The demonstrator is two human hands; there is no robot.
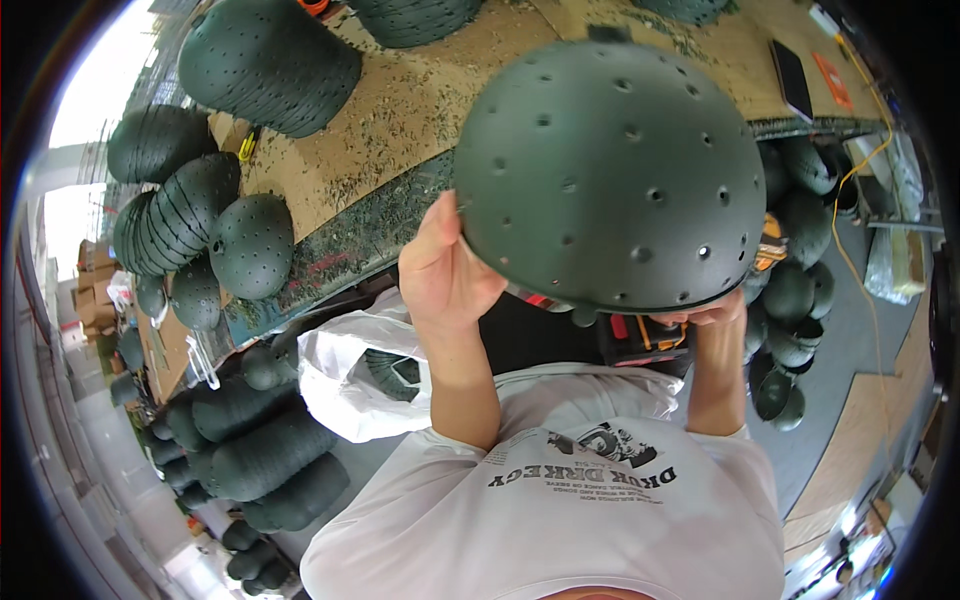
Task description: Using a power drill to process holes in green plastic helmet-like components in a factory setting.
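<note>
A large dark green dome-shaped helmet shell (600, 180), dotted with holes, is held up in front of me, domed side facing me. My left hand (450, 270) is closed on its left rim, thumb up along the edge. My right hand (715, 308) is partly hidden under the lower right rim, its fingers curled. It appears wrapped round the handle of a cordless drill (645, 342); the black and orange base shows left of the hand and a yellow part at the shell's right. The drill's tip is out of sight.
A worktable (390, 110) strewn with dark shavings carries stacked shells (270, 65), a yellow cutter (248, 145) and a phone (791, 80). A white plastic bag (360, 375) hangs by my left arm. More shells (270, 450) lie on both sides. A yellow cable (862, 165) runs down the right.
</note>
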